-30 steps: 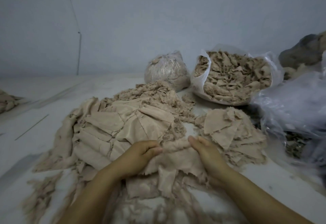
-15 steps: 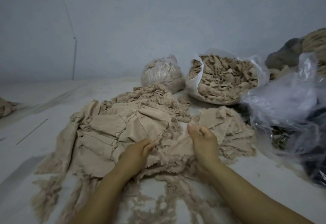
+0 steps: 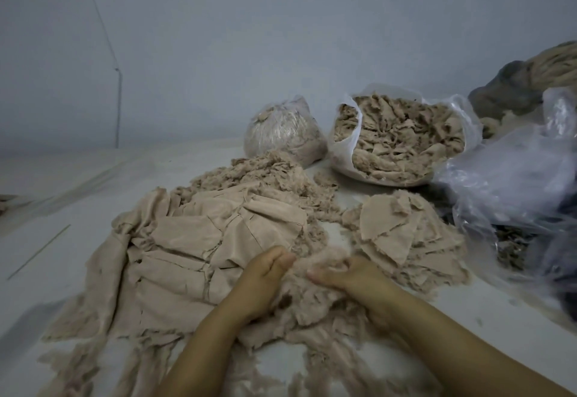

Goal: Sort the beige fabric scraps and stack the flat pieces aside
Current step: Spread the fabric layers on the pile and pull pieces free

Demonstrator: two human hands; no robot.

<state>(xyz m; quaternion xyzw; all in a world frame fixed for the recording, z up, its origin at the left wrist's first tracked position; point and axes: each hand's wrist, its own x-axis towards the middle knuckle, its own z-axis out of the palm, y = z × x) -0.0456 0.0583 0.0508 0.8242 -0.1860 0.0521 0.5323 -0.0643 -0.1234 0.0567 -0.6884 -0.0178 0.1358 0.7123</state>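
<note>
Comparing with half a second back: right hand (image 3: pixel 359 274) lowered from its raised, upright hold of a scrap down to the heap, now lying low at about 5 o'clock of centre, fingers curled and pointing toward 9 o'clock, pinching a fuzzy tuft of the loose scraps (image 3: pixel 312 296). Left hand (image 3: pixel 265 274) shifted slightly toward 12 o'clock, fingers pressed together and curled over the edge of the same clump, thumb side up, gripping fabric underneath. Fingertips of both hands now close, nearly facing across the tuft, no longer well apart. Camera view swung a little, bags sitting further toward 3 o'clock than earlier.

Beige fabric spread across a pale work surface (image 3: pixel 62 240). At 9 o'clock of the hands, a broad pile of flat pieces (image 3: pixel 199 240), overlapping like shingles, smooth-faced with creased folds and frayed borders. At 2 o'clock of the hands, a smaller stack of flat pieces (image 3: pixel 399 234), curved-edged and layered, ragged at the rim. At 12 o'clock, beyond the broad pile, a mound of shredded fluff (image 3: pixel 265 174), crumbly and fibrous. Stringy torn strips trailing toward 6 o'clock under both forearms.

Further back at 1 o'clock, an open plastic bag (image 3: pixel 402 140) brimming with crumpled scraps; just beside it toward 11 o'clock, a tied clear bag (image 3: pixel 281 134). Crinkled clear plastic sheeting (image 3: pixel 515 184) at 3 o'clock.
</note>
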